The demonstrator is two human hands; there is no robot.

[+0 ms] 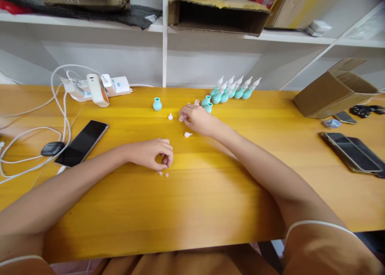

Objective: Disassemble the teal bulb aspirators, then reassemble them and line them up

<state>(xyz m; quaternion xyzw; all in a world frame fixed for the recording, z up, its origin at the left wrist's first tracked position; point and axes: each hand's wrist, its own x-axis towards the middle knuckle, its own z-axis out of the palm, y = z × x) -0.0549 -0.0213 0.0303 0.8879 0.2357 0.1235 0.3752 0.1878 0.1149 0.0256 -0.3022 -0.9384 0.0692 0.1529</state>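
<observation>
My right hand reaches over the far middle of the table, its fingers closed on a small pale pink nozzle piece, partly hidden by the fingertips. Beside it lie two pale nozzle tips, one nearer to me and one to the left. Open-necked teal bulbs stand just behind this hand, and a single teal bulb is apart on the left. My left hand rests nearer, thumb and fingers curled together; whatever they pinch is hidden. Small pink discs lie just below it.
Several teal bulbs with white nozzles stand at the back. On the left are a black phone, an earbud case, cables and a power strip. A cardboard box and more phones lie right. Shelves rise behind.
</observation>
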